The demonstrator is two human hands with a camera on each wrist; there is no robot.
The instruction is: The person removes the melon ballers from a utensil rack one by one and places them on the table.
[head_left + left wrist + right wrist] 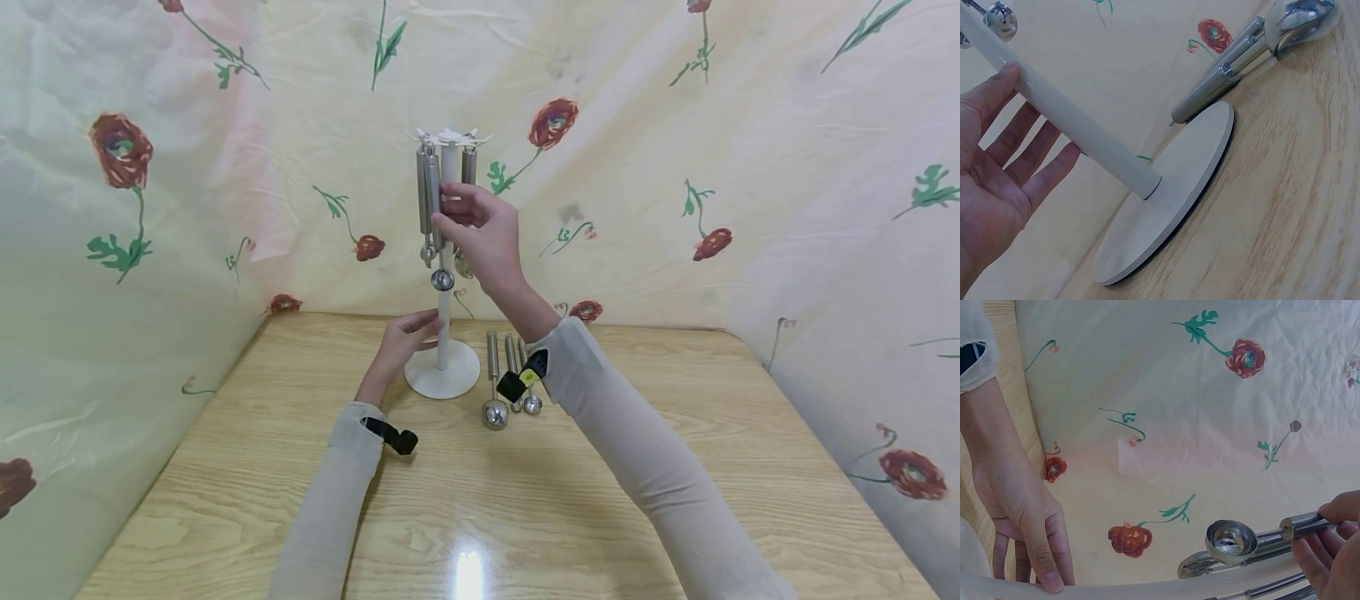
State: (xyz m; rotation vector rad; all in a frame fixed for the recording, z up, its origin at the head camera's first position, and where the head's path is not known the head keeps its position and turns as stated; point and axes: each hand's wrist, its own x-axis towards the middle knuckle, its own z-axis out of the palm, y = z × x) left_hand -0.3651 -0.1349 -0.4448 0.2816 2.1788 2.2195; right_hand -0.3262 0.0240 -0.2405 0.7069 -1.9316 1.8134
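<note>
My right hand (489, 242) pinches the metal handle of a small scoop (442, 280) with a round, shiny bowl, thumb on one side and fingers on the other. That scoop hangs bowl down at the top of a white utensil stand (448, 383) with a ring of hooks. More steel utensils (423, 192) hang around the pole, partly hidden by the hand. Lower down, my left hand (405, 337) holds the white pole (1085, 131) between thumb and fingers, a short way above the round base.
Right of the base, several steel utensils (495, 413) lie on the wooden table (420, 500), partly covered by the right wrist's camera. A flower-patterned cloth (637, 150) hangs behind and along both sides.
</note>
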